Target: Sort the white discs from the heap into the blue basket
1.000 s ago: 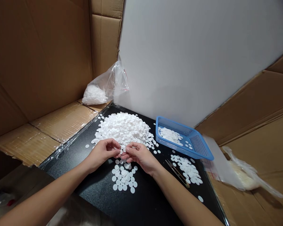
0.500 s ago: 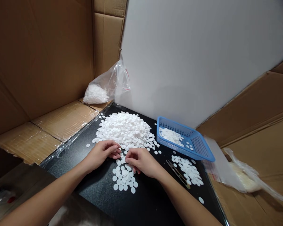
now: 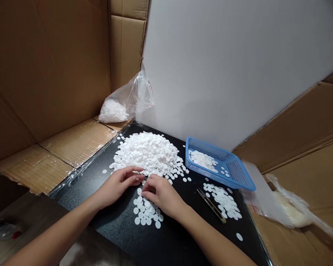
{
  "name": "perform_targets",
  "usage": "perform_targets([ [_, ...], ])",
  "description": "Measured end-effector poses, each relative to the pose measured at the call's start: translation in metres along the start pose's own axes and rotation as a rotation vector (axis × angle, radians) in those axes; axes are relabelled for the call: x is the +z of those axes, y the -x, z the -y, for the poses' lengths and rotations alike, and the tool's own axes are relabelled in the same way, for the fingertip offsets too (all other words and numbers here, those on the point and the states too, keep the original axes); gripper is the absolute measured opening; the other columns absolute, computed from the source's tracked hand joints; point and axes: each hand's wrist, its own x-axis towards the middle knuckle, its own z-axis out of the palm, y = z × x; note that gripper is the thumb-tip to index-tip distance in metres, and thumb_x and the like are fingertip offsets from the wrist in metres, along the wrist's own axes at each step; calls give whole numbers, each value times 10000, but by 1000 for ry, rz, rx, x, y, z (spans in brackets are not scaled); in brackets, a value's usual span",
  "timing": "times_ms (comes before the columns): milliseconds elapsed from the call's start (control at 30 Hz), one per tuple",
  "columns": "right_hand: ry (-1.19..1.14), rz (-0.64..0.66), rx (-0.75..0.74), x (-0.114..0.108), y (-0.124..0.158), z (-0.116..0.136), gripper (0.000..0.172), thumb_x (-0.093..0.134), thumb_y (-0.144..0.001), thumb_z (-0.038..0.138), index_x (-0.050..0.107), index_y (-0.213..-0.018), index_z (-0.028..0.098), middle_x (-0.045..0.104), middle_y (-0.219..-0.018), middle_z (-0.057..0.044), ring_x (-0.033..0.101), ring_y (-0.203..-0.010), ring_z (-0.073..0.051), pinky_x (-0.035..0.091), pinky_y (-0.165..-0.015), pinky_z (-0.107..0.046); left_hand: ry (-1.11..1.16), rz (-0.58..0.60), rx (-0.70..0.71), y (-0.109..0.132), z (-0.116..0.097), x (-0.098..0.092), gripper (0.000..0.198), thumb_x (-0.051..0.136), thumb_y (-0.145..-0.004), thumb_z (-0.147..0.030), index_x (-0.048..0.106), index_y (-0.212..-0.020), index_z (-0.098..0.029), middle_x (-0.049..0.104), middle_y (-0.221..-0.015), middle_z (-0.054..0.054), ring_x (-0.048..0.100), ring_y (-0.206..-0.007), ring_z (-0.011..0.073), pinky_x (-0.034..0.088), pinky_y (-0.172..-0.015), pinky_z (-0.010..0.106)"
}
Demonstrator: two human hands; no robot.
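A large heap of small white discs (image 3: 148, 149) lies on the black tabletop. My left hand (image 3: 122, 184) is at its near edge, fingers stretched to the right and a little apart, with nothing visible in them. Close beside it, my right hand (image 3: 163, 194) is closed, thumb and fingers curled together; whatever may be between the fingertips is hidden. Below the right hand, partly covered by it, a smaller group of white discs (image 3: 146, 212) is spread on the table.
At the right stands a blue plastic basket (image 3: 240, 183) with white discs inside. In front of it lie loose discs (image 3: 224, 201) and a pair of tweezer-like snips (image 3: 211, 205). A clear plastic bag (image 3: 115, 111) sits back left on cardboard; another bag (image 3: 294, 210) rests at the right.
My left fingers have straightened and spread from a more curled shape. My right hand has shifted slightly left, nearer the small group of discs, its fingers still curled.
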Motion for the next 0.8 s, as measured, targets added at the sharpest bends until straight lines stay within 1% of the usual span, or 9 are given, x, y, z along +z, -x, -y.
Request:
perform_targets([
  [100, -3, 20, -28, -5, 1, 1, 208, 733, -770, 9, 651, -745, 198, 567, -767, 30, 548, -682, -125, 417, -637, -231, -166, 12, 88, 11, 2, 4, 266, 687, -842, -269, 738, -1099, -225, 778, -1088, 55, 691, -1077, 269, 509, -985, 373],
  [200, 28, 50, -88, -14, 2, 1, 212, 706, -785, 2, 641, -759, 202, 565, -790, 29, 544, -697, -124, 414, -641, -227, -413, 26, 232, 19, 4, 8, 319, 549, -920, -211, 703, -1195, -262, 772, -1125, 38, 709, -1045, 243, 522, -935, 334],
  [300, 103, 125, -157, -27, 4, -3, 199, 682, -811, 12, 655, -775, 206, 577, -799, 17, 558, -733, -140, 425, -656, -235, -505, 53, 290, 21, 7, 9, 364, 500, -941, -191, 677, -1246, -278, 750, -1198, 39, 698, -1081, 240, 520, -945, 329],
  [367, 98, 196, -156, -35, 4, -6, 194, 665, -827, 16, 674, -800, 208, 600, -819, 6, 581, -744, -145, 442, -658, -237, -517, 14, 301, 21, 10, 8, 346, 504, -941, -203, 688, -1226, -272, 747, -1202, 45, 693, -1079, 247, 521, -947, 338],
  [433, 59, 187, -132, -39, 4, -8, 191, 629, -864, 28, 687, -848, 209, 627, -857, -9, 608, -770, -153, 467, -679, -245, -516, -69, 300, 21, 13, 5, 308, 501, -948, -231, 707, -1176, -258, 754, -1173, 52, 692, -1060, 254, 526, -938, 347],
  [533, 47, 72, -115, -36, 3, -9, 209, 552, -932, 51, 698, -942, 200, 644, -914, -40, 627, -845, -178, 494, -745, -281, -505, -191, 279, 23, 16, 0, 277, 486, -949, -247, 713, -1107, -235, 761, -1112, 60, 698, -1025, 253, 539, -903, 344],
  [633, 85, 40, -100, -26, 2, -9, 250, 533, -956, 76, 707, -1080, 206, 632, -980, -66, 628, -874, -193, 508, -758, -299, -508, -252, 267, 28, 17, -2, 268, 474, -938, -228, 699, -1083, -229, 762, -1013, 56, 704, -944, 241, 548, -843, 331],
  [700, 105, 37, -91, -19, 2, -8, 272, 545, -955, 88, 712, -1126, 217, 620, -996, -71, 627, -879, -198, 513, -763, -305, -518, -245, 261, 31, 17, -1, 266, 469, -935, -225, 692, -1080, -234, 760, -971, 52, 701, -903, 237, 546, -814, 326],
  [800, 81, 67, -79, -16, 3, -6, 265, 562, -948, 85, 740, -1090, 221, 615, -958, -60, 625, -849, -188, 508, -749, -293, -553, -174, 263, 36, 16, 4, 269, 473, -934, -233, 693, -1089, -242, 760, -1012, 59, 692, -931, 245, 538, -833, 334],
])
